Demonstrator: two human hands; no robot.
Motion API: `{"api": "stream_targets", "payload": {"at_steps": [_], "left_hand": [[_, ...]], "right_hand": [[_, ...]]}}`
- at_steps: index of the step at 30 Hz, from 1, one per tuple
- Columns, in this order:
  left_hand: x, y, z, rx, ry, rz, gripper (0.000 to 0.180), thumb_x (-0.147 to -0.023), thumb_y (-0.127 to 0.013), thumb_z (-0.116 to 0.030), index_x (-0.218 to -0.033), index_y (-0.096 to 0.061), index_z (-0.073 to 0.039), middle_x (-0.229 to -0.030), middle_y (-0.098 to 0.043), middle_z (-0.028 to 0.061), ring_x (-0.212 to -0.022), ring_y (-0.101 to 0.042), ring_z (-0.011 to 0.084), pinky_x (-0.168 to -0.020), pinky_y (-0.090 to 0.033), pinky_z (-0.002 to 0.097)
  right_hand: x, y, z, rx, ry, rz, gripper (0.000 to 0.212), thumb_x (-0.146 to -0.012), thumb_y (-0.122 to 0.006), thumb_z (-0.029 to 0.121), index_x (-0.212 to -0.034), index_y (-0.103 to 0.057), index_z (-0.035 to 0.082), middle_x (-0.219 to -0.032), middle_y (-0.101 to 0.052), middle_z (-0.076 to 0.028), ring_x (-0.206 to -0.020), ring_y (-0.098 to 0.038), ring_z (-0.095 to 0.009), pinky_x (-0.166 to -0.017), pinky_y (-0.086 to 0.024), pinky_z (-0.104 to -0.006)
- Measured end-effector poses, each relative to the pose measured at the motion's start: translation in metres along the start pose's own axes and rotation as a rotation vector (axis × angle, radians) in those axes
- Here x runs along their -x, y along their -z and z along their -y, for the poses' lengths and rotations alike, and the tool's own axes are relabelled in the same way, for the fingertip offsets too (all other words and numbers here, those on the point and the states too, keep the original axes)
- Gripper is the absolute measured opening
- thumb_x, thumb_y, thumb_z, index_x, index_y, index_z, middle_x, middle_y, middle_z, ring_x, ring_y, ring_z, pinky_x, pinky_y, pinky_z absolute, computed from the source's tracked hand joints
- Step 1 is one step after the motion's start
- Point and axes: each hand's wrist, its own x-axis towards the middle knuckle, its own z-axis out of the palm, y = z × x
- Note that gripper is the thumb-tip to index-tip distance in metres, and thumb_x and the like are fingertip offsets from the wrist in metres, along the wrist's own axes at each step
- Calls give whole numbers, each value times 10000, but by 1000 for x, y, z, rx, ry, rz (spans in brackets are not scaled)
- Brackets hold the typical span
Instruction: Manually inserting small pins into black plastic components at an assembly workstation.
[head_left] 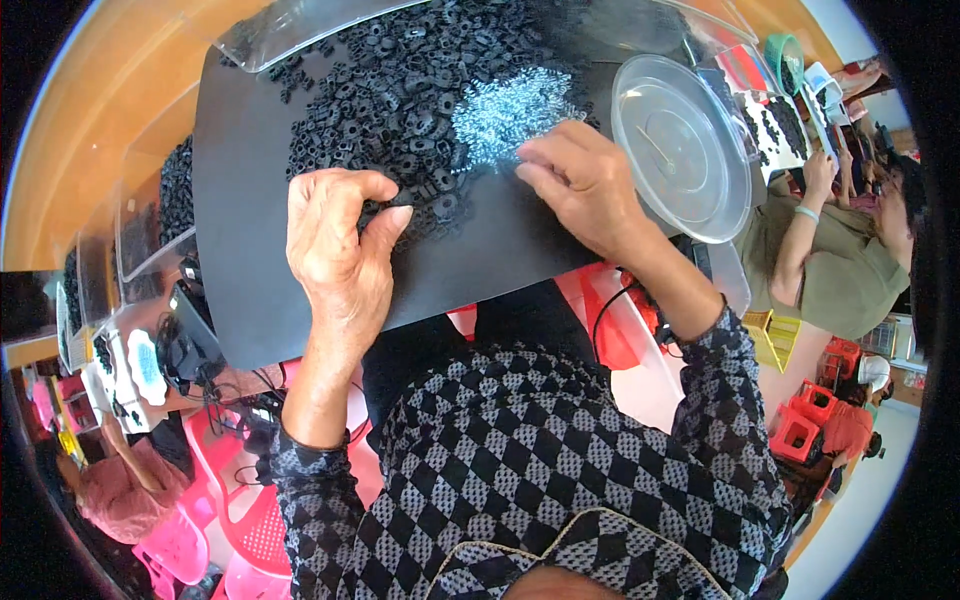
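Note:
My left hand (pixel 340 240) is curled at the near left edge of a heap of small black plastic parts (pixel 400 120). Between its thumb and forefinger sits a small black plastic part (pixel 374 207), mostly covered by the fingers. My right hand (pixel 590 190) is closed in a pinch beside a pile of tiny silvery metal pieces (pixel 515 110), which look like springs. What its fingertips hold, if anything, is too small to make out. Both piles lie on a dark board (pixel 240 240), and the hands are apart.
A round clear plastic lid (pixel 735 205) with a thin stick-like piece lies to the right. Clear bins (pixel 150 225) with black parts stand at left. A person in an olive top (pixel 840 260) works at right, another person (pixel 130 490) at lower left. Pink chairs (pixel 215 450) stand below.

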Motion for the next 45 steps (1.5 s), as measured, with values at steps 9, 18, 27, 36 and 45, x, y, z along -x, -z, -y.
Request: {"api": "stream_targets", "payload": {"at_steps": [9, 18, 27, 36, 45], "left_hand": [[28, 0, -16, 199, 320, -18, 222, -704, -752, 30, -864, -604, -13, -798, -596, 66, -651, -563, 149, -583, -473, 257], [36, 1, -17, 425, 453, 60, 211, -772, -715, 13, -976, -662, 10, -842, -639, 57, -726, -583, 118, -652, -474, 233], [36, -8, -14, 754, 650, 5, 224, -786, -721, -12, -1001, -675, 35, -795, -632, 47, -686, -576, 104, -635, -490, 228], [30, -6, -17, 1101, 808, 35, 232, -823, -684, -9, -1052, -664, 25, -875, -667, 72, -725, -595, 108, -637, -477, 213], [30, -8, -23, 1017, 742, -57, 186, -825, -701, -10, -1006, -656, -3, -950, -634, -2, -838, -562, 71, -755, -457, 204]], "right_hand": [[-15, -37, 15, 117, 259, -55, 177, -686, -726, 38, -839, -639, 49, -761, -556, -88, -727, -565, -270, -612, -466, -363], [-25, -39, 16, 155, 223, 53, 123, -733, -695, 82, -810, -601, 59, -745, -553, -98, -740, -565, -298, -626, -467, -398], [-23, -15, 42, -110, 76, 21, 136, -743, -668, 28, -830, -564, 32, -768, -589, -117, -735, -592, -313, -653, -478, -401], [-17, -1, 62, -386, 12, 49, 138, -756, -670, -2, -870, -601, 34, -744, -561, -80, -668, -561, -239, -580, -450, -331], [-3, -14, 66, -469, -13, -16, 147, -765, -659, -65, -899, -635, -7, -834, -596, -55, -701, -531, -120, -615, -420, -234]]}}
